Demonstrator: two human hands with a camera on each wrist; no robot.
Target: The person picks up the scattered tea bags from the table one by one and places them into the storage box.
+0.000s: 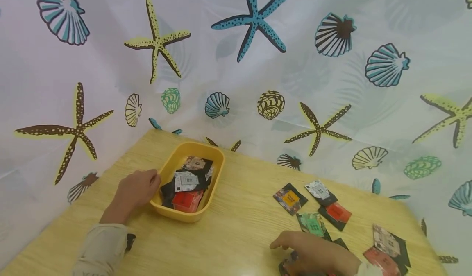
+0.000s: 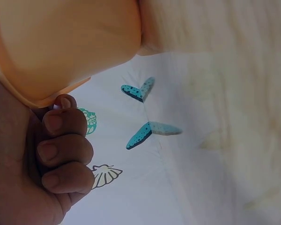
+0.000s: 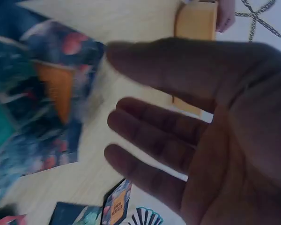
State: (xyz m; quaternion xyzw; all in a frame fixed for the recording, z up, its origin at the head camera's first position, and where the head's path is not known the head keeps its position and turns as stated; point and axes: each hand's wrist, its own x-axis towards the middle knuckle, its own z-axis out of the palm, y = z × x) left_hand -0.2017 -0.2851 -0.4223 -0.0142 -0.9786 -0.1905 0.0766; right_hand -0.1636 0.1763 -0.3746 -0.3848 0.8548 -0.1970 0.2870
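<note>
At the left, my left hand (image 1: pixel 138 190) pinches the rim of a yellow plastic tub (image 1: pixel 182 216). The left wrist view shows its curled fingers (image 2: pixel 65 150) right at the tub's lip. Inside the tub lie several flat square packets, among them a white-and-black one (image 1: pixel 188 181) and a red one (image 1: pixel 186 201). My right hand (image 1: pixel 313 249) hovers over loose packets at the front right, fingers apart and holding nothing. Close before its fingertips in the right wrist view is a dark patterned packet with an orange label (image 3: pixel 56 89). The hand partly hides the packets beneath it.
More packets lie on the wooden table (image 1: pixel 243 222): an orange-labelled one (image 1: pixel 290 199), a white one (image 1: pixel 320 191), a red one (image 1: pixel 337 213), a green one (image 1: pixel 312 224) and a beige one (image 1: pixel 387 242). A curtain (image 1: pixel 236 75) with starfish and shells borders the table behind.
</note>
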